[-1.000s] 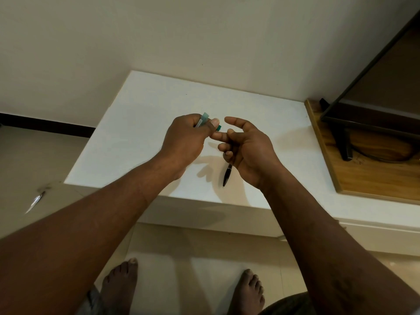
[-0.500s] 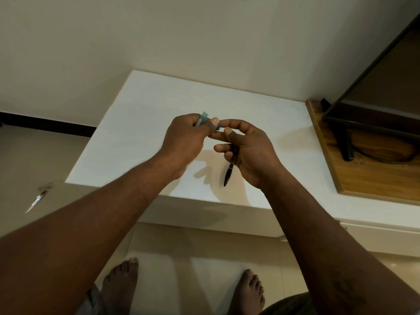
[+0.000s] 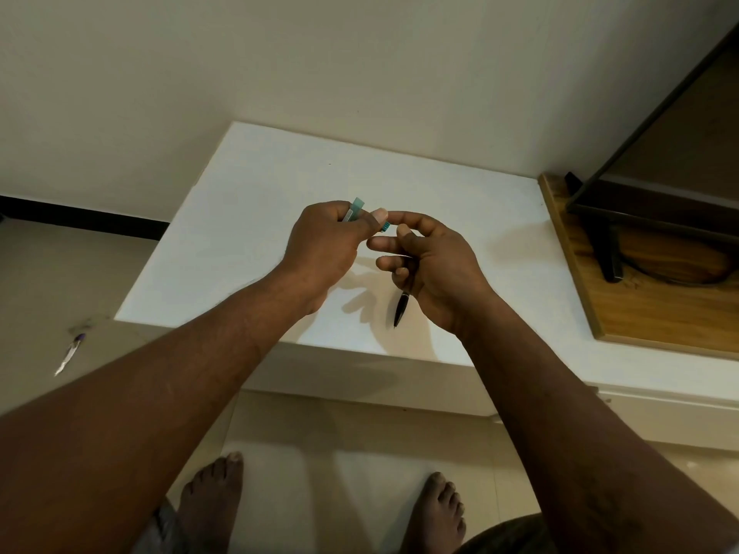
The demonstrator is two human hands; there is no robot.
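My left hand (image 3: 326, 241) grips a small teal and clear plastic piece (image 3: 356, 207), its ends sticking out above the fingers and past the thumb. My right hand (image 3: 434, 265) holds a black pen (image 3: 401, 307) under its curled lower fingers, tip pointing down toward me. The right index finger and thumb reach to the teal end at my left thumb. Both hands hover above a white table (image 3: 256, 217).
A wooden board (image 3: 656, 313) lies on the table's right side and carries a dark screen stand (image 3: 610, 253). On the floor at left lies a small pen-like object (image 3: 71, 351). My bare feet stand below the table's front edge.
The right index finger has curled in from an open spread toward my left thumb and the teal end. The left hand stays about where it was.
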